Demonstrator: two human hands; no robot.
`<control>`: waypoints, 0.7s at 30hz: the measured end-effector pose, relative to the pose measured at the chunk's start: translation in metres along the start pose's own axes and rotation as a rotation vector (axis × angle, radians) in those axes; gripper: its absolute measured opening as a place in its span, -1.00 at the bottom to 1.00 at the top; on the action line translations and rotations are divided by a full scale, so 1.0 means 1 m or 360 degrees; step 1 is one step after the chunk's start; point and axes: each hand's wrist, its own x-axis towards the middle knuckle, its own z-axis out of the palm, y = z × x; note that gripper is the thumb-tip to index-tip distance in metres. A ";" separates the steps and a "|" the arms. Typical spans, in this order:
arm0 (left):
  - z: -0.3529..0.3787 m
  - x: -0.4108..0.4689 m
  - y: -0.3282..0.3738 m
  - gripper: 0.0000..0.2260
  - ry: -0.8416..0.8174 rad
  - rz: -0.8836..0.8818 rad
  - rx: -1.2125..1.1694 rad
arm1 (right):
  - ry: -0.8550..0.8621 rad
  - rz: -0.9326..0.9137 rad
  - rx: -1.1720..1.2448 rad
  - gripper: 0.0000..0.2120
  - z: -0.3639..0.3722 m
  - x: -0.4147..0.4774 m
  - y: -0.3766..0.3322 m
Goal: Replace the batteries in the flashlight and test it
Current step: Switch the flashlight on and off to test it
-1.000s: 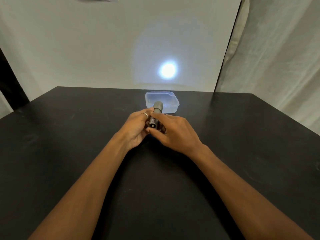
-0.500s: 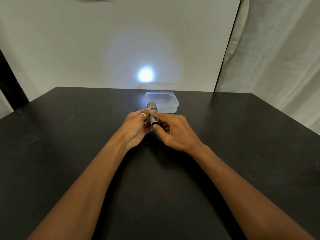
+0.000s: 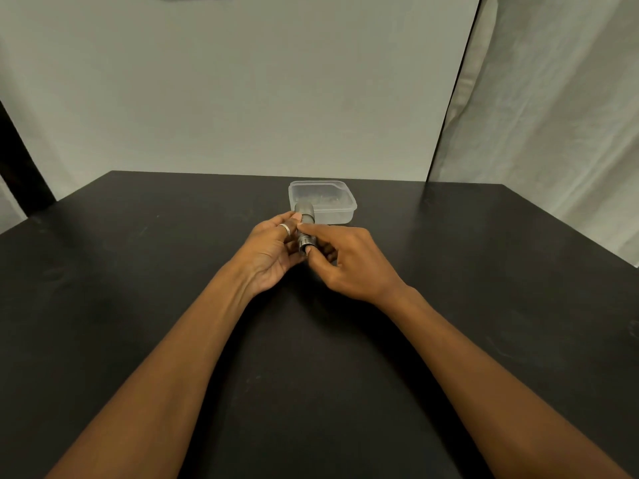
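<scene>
A small grey metal flashlight (image 3: pixel 305 221) is held above the black table (image 3: pixel 138 271), its head pointing away toward the white wall. My left hand (image 3: pixel 271 252) grips its body from the left, a ring on one finger. My right hand (image 3: pixel 349 261) holds the tail end, with the thumb pressed on the rear cap. No beam spot shows on the wall.
A clear plastic container (image 3: pixel 323 201) stands on the table just beyond the flashlight; its contents are too faint to tell. A white board (image 3: pixel 242 98) backs the table, and a pale curtain (image 3: pixel 553 115) hangs at the right.
The bright light spot on the wall drifted left, then vanished: the flashlight has gone dark. My right thumb has moved onto the tail cap.
</scene>
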 end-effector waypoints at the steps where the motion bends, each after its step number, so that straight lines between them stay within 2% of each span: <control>1: 0.000 0.000 0.000 -0.69 0.0002 -0.0005 -0.0004 | 0.0005 -0.0002 -0.0006 -0.68 0.000 0.000 -0.001; 7: 0.000 0.002 -0.001 -0.66 0.0015 0.0004 0.0006 | -0.0010 -0.0014 -0.0029 -0.68 -0.004 0.000 -0.003; 12: 0.001 0.003 -0.002 -0.71 0.0019 0.0034 -0.0062 | -0.0052 -0.0012 -0.0132 -0.43 -0.010 -0.002 -0.002; 14: 0.002 0.003 -0.001 -0.73 0.0030 0.0054 -0.0115 | -0.0064 -0.0020 -0.0186 -0.40 -0.009 -0.002 -0.002; 18: 0.000 0.003 -0.002 -0.76 0.0010 0.0080 -0.0169 | 0.0043 -0.0038 -0.0282 -0.55 -0.005 -0.001 0.001; 21: 0.003 0.003 -0.005 -0.76 0.0068 0.0134 -0.0013 | 0.0163 0.0079 -0.0181 -0.70 -0.006 0.002 0.002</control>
